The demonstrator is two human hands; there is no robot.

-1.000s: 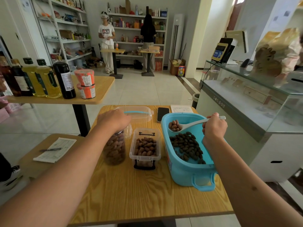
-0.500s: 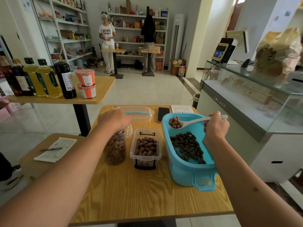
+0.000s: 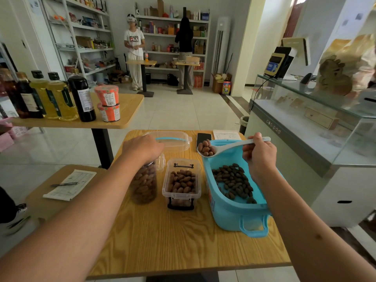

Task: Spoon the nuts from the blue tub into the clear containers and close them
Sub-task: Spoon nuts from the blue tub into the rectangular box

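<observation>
On the small side desk at the far left lie a printed form and a pen resting across it. Behind it a higher desk carries a row of oil and sauce bottles and two stacked orange cups. On the main wooden desk, the left hand lies palm down over the mouth of a tall clear jar, fingers curled over its rim and gripping it; the jar stands upright and is filled with brown nuts nearly to the top. Just beside it, to the right, stands a low rectangular clear container, open, holding a layer of nuts, with black latches at its near and far ends. Behind these two lies a clear lid with a blue strip. A dark phone and a sheet of paper lie at the far edge of the desk. To the right of the container sits the blue tub, its bottom partly covered by darker nuts, a handle loop facing the viewer. The right hand is closed around the handle of a white spoon, held above the tub's far left corner; the bowl of the spoon is loaded with several brown nuts and points toward the containers. Farther right stands a glass display counter.
</observation>
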